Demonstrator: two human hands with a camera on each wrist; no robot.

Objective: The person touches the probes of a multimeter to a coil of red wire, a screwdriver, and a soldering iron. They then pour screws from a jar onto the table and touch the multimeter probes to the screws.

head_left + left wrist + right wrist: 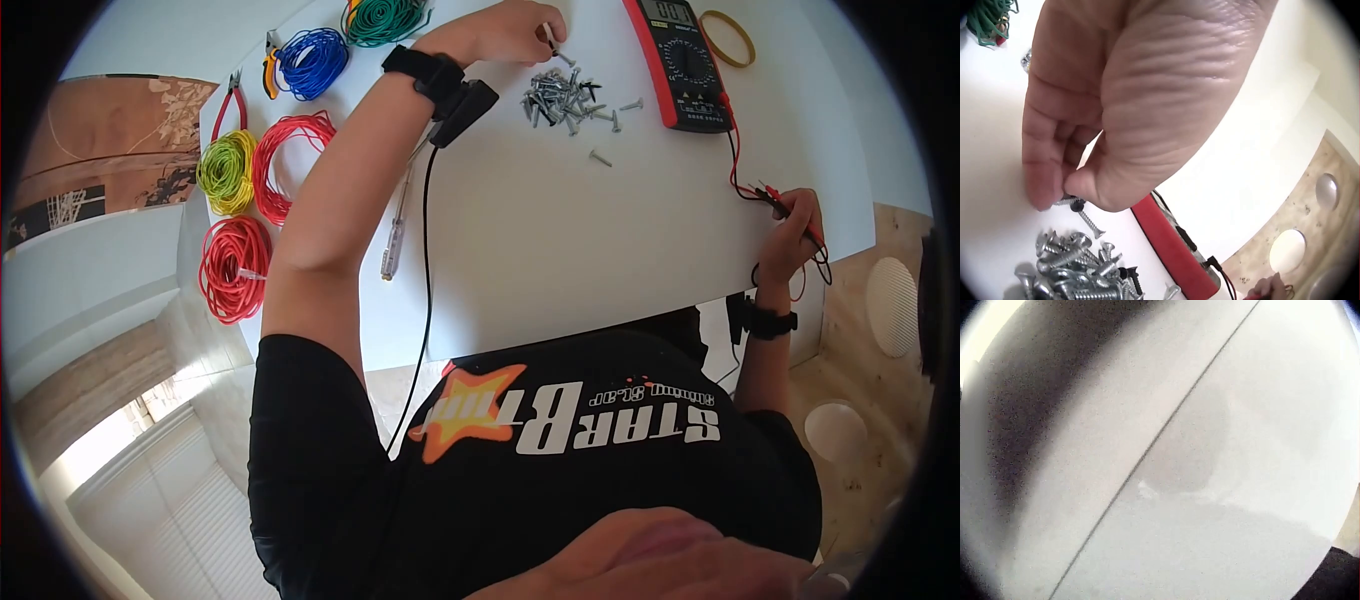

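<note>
At the top of the head view, my left hand (510, 32) is over the far side of a pile of silver and black screws (562, 98). Its thumb and a finger pinch a small silver screw (1064, 202) in the left wrist view, with a black screw head beside the tips; the pile (1079, 269) lies just below. On the right, my right hand (790, 240) grips the red and black test probes (770, 198), their tips poking out past the fingers. Their leads run to a red and black multimeter (685, 62). The right wrist view shows only blurred pale surfaces.
Green (385, 18), blue (312, 63), yellow-green (227, 172) and red wire coils (235, 270) lie at the left with red-handled pliers (231, 108). A clear-handled screwdriver (393, 245) lies beside the left forearm. A yellow ring (728, 38) is right of the meter.
</note>
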